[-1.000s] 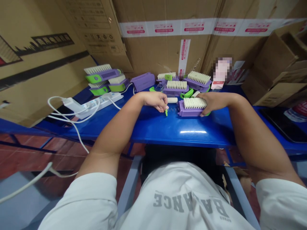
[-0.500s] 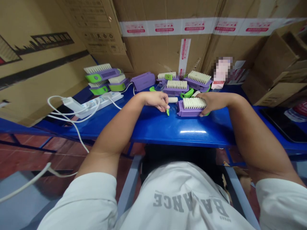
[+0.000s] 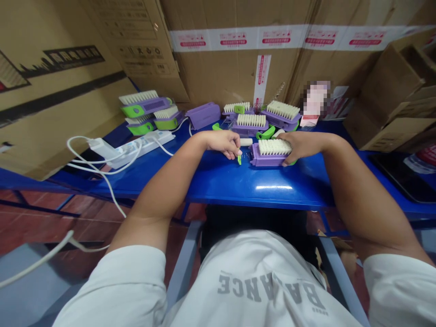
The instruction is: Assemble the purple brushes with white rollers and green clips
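My right hand [image 3: 304, 144] grips a purple brush with white bristles [image 3: 270, 152] from its right side, holding it flat on the blue table [image 3: 238, 181]. Fingers of my left hand [image 3: 223, 142] are curled and pinch a small green piece [image 3: 239, 159] just left of the brush. A short metal spring [image 3: 247, 156] lies between the green piece and the brush's left end. A small white cylinder [image 3: 245, 141] rests right behind my left hand's fingers.
More purple and green brushes [image 3: 262, 116] are heaped at the back, with another stack [image 3: 148, 111] at the left. A white power strip with cables [image 3: 136, 146] lies on the left. Cardboard boxes [image 3: 231, 59] wall the back and sides. A dark tray [image 3: 402, 175] sits right.
My left hand has edged the green piece slightly rightward toward the brush, and the brush has shifted a little to the left. Both arms otherwise stay in place.
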The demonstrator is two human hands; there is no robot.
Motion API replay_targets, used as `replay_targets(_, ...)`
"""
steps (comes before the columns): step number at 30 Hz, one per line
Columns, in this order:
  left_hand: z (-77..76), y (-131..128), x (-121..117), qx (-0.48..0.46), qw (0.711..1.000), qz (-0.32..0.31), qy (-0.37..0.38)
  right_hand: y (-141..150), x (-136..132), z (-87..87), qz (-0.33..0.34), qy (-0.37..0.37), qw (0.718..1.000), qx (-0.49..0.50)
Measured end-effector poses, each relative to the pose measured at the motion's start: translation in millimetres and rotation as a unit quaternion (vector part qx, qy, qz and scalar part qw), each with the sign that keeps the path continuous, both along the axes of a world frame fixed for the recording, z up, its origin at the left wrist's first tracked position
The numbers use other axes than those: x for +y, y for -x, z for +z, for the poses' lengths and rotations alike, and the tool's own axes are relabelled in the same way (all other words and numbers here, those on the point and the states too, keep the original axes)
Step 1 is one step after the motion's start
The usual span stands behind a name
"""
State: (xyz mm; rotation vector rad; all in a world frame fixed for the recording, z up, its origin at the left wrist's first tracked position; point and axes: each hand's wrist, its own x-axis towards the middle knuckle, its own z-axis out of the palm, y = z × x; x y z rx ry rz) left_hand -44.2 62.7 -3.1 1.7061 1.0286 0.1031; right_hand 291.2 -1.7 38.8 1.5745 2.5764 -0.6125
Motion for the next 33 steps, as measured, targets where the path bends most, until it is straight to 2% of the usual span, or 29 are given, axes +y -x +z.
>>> replay_targets(22,-1.7,-3.3,-0.4,-0.004,1.0,-0.011,-0.027,5.5,-2.7,-0.5,0.007,-0.02,1.0,-0.002)
replay_targets(33,0.0,-6.8,-2.9,0.009,0.999,-0.014,-0.046,7.9,-4.1,0.4,-0.005,-0.007,1.0,-0.001)
